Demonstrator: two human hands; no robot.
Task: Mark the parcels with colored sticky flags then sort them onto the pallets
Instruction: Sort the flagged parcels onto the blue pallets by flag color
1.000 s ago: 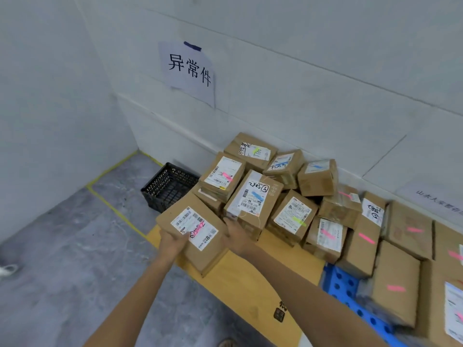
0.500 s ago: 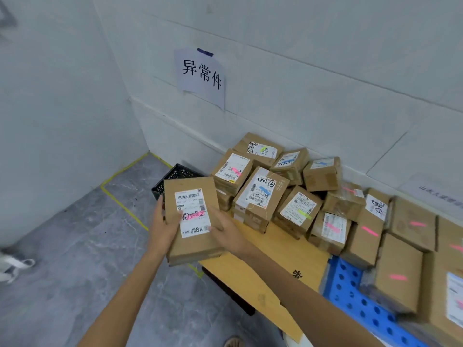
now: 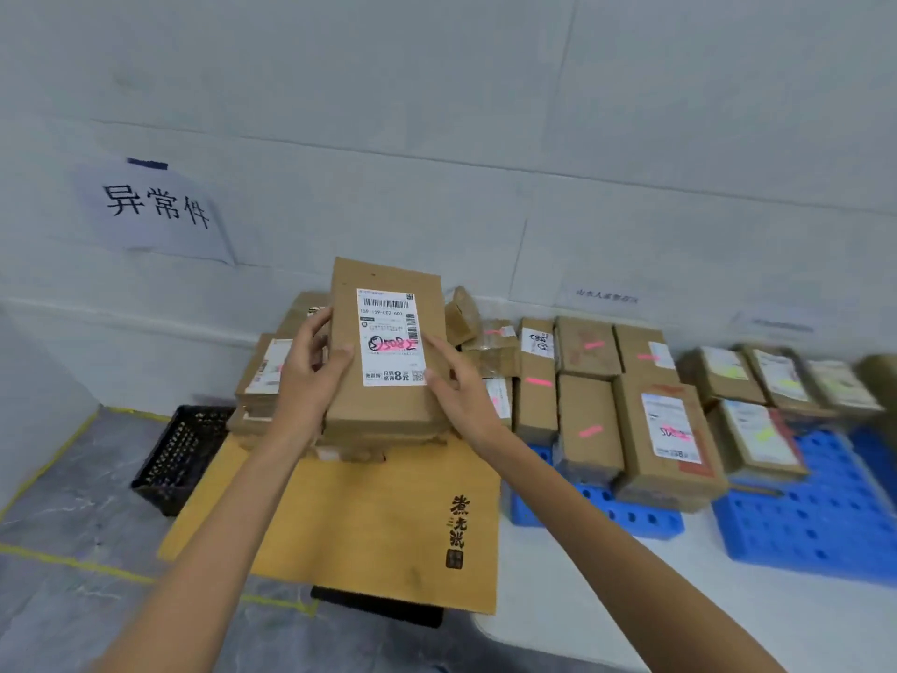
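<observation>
I hold a brown cardboard parcel [image 3: 383, 405] up in front of me, its white shipping label with a pink flag facing me. My left hand [image 3: 310, 376] grips its left edge, thumb on the front. My right hand [image 3: 458, 388] holds its right edge, thumb on the label's corner. Behind it, a pile of flagged parcels [image 3: 264, 376] sits on a yellow wooden board [image 3: 369, 522]. More parcels with pink flags [image 3: 587, 420] lie on a blue pallet [image 3: 636, 514], and others with yellow-green flags [image 3: 757, 381] on a second blue pallet [image 3: 815, 517].
A black plastic crate [image 3: 179, 454] stands on the grey floor left of the board. Paper signs [image 3: 155, 211] hang on the white wall. Yellow tape lines [image 3: 73, 565] mark the floor. A white surface [image 3: 679, 604] lies under the blue pallets.
I lifted the parcel off the yellow board and raised it upright in both hands. My view swung right, bringing the blue pallets and their parcels into sight.
</observation>
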